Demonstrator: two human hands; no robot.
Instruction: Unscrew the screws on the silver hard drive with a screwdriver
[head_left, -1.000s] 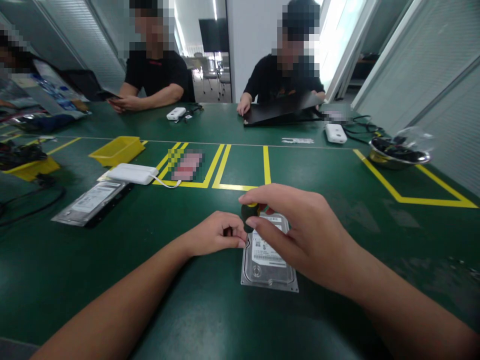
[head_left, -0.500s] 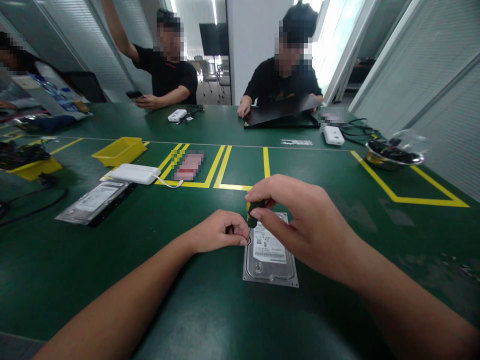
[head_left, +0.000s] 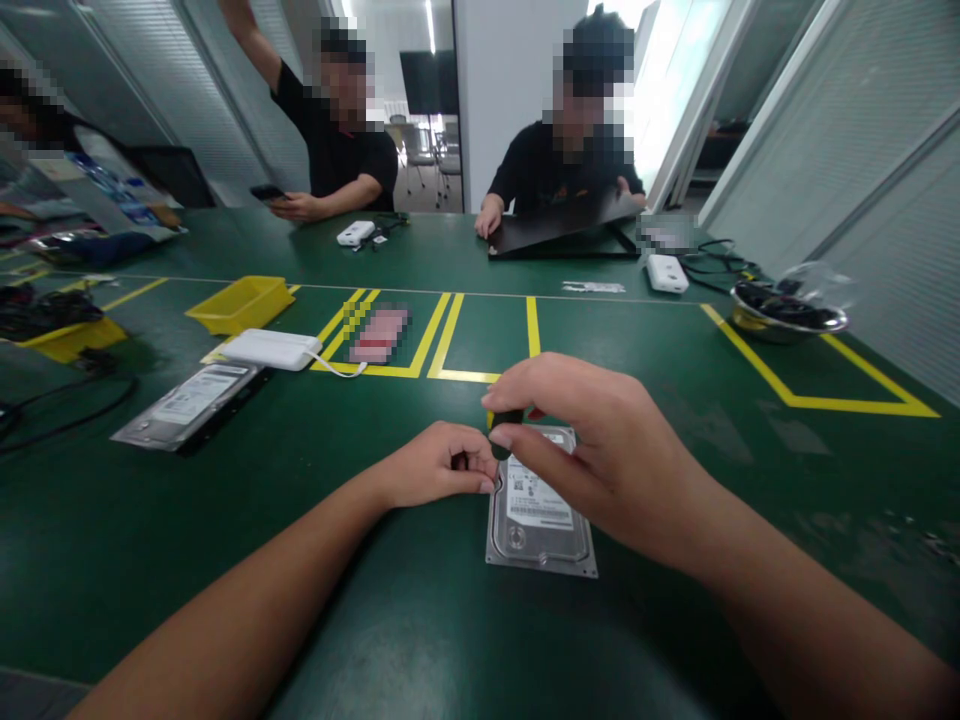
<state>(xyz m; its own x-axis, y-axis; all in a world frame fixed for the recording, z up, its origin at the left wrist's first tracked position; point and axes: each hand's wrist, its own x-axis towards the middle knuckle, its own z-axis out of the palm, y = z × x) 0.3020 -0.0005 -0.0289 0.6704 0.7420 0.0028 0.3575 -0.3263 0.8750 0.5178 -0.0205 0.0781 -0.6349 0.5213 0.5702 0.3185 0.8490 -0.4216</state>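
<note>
A silver hard drive (head_left: 541, 520) with a white label lies flat on the green table (head_left: 375, 600) in front of me. My right hand (head_left: 600, 450) grips the black and yellow handle of a screwdriver (head_left: 504, 430), held upright over the drive's far left corner. My left hand (head_left: 435, 465) rests on the table at the drive's left edge, its fingers curled and pinched around the lower part of the screwdriver, which is mostly hidden.
A second hard drive (head_left: 191, 402), a white box with a cable (head_left: 270, 348) and yellow bins (head_left: 240, 302) lie to the left. A metal bowl (head_left: 787, 312) stands at the far right. Two people sit across the table, one with a black panel (head_left: 562, 225).
My right hand has turned a little on the screwdriver handle, hiding more of it. The person at the back left has raised an arm.
</note>
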